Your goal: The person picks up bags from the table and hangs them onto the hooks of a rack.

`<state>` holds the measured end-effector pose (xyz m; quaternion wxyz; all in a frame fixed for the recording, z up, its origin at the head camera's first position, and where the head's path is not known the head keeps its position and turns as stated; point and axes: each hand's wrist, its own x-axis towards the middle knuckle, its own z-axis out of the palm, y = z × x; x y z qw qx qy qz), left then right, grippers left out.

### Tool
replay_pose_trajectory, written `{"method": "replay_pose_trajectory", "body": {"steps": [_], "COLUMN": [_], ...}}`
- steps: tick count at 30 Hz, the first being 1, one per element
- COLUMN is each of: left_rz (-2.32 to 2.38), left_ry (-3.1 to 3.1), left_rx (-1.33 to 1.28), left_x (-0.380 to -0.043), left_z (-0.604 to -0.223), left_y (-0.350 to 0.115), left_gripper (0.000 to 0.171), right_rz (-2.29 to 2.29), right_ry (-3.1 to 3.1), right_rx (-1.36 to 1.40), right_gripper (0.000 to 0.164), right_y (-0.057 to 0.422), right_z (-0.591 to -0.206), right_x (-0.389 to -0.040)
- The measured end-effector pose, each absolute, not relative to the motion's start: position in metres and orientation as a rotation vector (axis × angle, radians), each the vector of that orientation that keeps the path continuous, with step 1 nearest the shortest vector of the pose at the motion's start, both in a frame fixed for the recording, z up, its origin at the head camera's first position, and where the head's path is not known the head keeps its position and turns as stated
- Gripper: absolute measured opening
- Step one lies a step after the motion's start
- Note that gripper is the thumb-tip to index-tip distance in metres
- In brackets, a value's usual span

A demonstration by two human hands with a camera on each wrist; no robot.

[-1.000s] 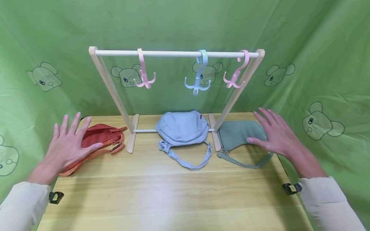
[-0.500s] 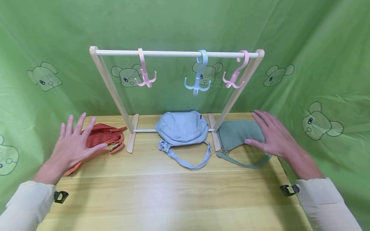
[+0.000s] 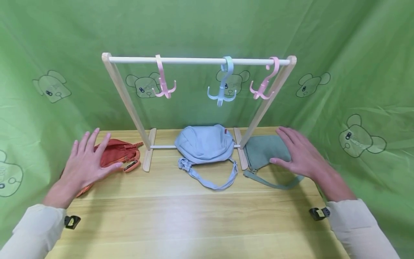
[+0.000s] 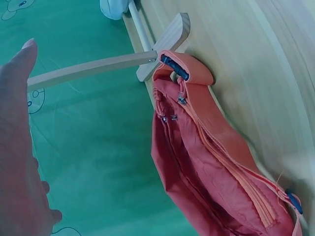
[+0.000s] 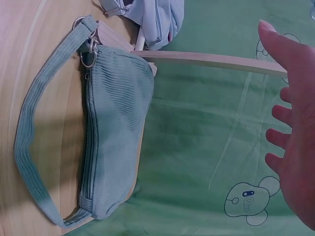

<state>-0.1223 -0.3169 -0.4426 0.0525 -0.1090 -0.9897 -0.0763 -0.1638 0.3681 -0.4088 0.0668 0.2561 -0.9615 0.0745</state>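
Note:
My left hand point(image 3: 85, 163) hovers over the red bag point(image 3: 118, 153) on the left of the table, fingers spread, holding nothing. In the left wrist view that red bag point(image 4: 197, 157) shows its zips and an orange strap with a dark buckle. On the other side, my right hand point(image 3: 299, 154) is held above the green corduroy bag point(image 3: 265, 149), thumb apart from the fingers and nothing in it. The right wrist view shows the green bag point(image 5: 118, 123) whole, its strap looped out on the wood. Between them lies a light blue bag point(image 3: 205, 144) with a knotted strap.
A wooden rack point(image 3: 126, 97) with a white top rail point(image 3: 194, 60) stands at the back of the table point(image 3: 181, 219). From the rail hang a pink hook point(image 3: 164, 84), a blue hook point(image 3: 222, 86) and another pink hook point(image 3: 263, 84). Green cloth point(image 3: 200, 28) surrounds the table.
Both hands have drifted inward: the left hand to the right over the red bag, the right hand slightly left over the green bag. The bags and hooks stay in place.

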Motion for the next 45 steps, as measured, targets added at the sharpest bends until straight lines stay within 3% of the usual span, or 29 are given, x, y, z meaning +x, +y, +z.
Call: {"method": "replay_pose_trajectory", "body": {"steps": [45], "left_rz": [-0.311], "left_ry": [-2.903], "left_rx": [-0.441], "left_x": [-0.131], "left_z": [-0.462], "left_y": [-0.281], "left_gripper": [0.105], "right_rz": [0.192], "right_ry": [-2.843], "right_rx": [0.932], "right_gripper": [0.09], "right_y": [0.324], "right_z": [-0.438], "right_x": [-0.172]}}
